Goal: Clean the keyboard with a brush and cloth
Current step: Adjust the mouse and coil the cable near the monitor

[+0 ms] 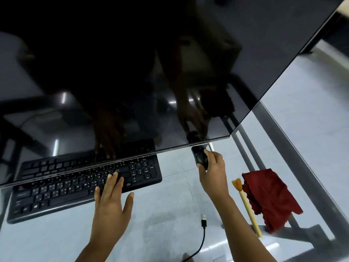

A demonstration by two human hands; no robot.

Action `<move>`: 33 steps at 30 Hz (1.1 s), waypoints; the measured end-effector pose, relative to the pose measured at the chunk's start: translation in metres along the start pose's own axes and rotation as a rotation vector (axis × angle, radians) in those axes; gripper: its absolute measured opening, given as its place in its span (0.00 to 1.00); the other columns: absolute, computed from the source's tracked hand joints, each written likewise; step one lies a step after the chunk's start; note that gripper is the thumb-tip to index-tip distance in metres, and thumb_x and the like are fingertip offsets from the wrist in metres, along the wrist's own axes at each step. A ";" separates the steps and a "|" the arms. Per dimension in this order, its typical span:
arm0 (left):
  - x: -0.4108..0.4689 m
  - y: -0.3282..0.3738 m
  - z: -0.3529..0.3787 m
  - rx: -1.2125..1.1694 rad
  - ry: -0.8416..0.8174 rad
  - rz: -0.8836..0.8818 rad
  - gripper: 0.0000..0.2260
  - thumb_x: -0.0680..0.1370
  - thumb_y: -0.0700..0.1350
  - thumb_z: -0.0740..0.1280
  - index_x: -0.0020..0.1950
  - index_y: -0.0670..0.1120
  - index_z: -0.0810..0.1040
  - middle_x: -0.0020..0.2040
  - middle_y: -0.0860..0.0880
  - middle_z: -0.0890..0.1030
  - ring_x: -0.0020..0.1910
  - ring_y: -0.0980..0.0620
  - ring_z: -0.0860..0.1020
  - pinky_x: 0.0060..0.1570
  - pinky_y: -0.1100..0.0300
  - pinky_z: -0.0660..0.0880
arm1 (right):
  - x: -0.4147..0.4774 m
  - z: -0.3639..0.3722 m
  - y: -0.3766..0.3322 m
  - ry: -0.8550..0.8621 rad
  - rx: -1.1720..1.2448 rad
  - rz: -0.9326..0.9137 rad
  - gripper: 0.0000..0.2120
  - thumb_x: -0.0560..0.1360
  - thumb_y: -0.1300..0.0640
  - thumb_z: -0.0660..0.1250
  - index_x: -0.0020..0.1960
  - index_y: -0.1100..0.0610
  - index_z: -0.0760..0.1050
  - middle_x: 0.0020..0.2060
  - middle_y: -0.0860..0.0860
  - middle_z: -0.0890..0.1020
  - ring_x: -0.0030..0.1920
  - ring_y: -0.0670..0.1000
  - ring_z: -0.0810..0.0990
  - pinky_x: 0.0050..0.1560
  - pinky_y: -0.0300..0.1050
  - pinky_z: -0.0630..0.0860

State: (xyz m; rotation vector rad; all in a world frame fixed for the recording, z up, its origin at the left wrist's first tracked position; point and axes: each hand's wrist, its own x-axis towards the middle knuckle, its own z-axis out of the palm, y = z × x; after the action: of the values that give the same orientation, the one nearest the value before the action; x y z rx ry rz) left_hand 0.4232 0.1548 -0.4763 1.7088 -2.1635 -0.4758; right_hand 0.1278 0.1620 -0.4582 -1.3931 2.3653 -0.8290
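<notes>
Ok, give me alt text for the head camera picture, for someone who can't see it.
A person's left hand rests flat on a black keyboard while the right hand grips a black mouse, on a glass table in front of a dark monitor. A brush and a red cloth lie untouched to the right, beside a loose USB cable.

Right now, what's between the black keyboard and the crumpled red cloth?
Head view: the right hand gripping a black mouse, then the yellow-handled brush.
</notes>
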 end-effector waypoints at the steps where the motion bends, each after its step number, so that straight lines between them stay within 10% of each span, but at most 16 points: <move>1: 0.000 0.000 0.000 0.001 -0.005 -0.001 0.31 0.77 0.60 0.51 0.71 0.40 0.70 0.76 0.47 0.63 0.77 0.54 0.53 0.76 0.49 0.45 | 0.002 0.001 -0.001 -0.001 0.003 0.003 0.23 0.76 0.61 0.67 0.70 0.57 0.67 0.65 0.55 0.70 0.64 0.56 0.71 0.64 0.48 0.73; 12: -0.004 -0.008 -0.021 -0.042 -0.076 0.046 0.32 0.77 0.61 0.49 0.74 0.42 0.67 0.77 0.50 0.59 0.77 0.56 0.52 0.75 0.55 0.45 | -0.039 0.001 -0.030 0.040 -0.044 -0.084 0.24 0.74 0.61 0.70 0.68 0.59 0.69 0.67 0.58 0.69 0.66 0.57 0.69 0.63 0.51 0.74; 25: -0.094 -0.146 -0.114 0.020 0.038 -0.205 0.15 0.76 0.43 0.69 0.62 0.42 0.79 0.69 0.42 0.73 0.67 0.42 0.73 0.67 0.40 0.68 | -0.174 0.103 -0.217 -0.624 -0.060 -0.585 0.20 0.77 0.57 0.62 0.69 0.55 0.69 0.64 0.52 0.69 0.64 0.54 0.69 0.65 0.49 0.68; 33: -0.137 -0.203 -0.148 0.077 0.071 -0.420 0.11 0.74 0.37 0.70 0.56 0.43 0.81 0.50 0.43 0.81 0.47 0.42 0.80 0.46 0.51 0.78 | -0.218 0.145 -0.277 -0.792 -0.137 -0.674 0.20 0.78 0.57 0.60 0.70 0.54 0.67 0.65 0.52 0.67 0.65 0.55 0.68 0.65 0.47 0.67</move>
State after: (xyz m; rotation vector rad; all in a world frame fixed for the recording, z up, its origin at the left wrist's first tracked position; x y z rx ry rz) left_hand 0.6959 0.2365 -0.4473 2.1976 -1.7924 -0.4315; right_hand 0.5053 0.1990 -0.4196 -2.1107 1.3768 -0.1493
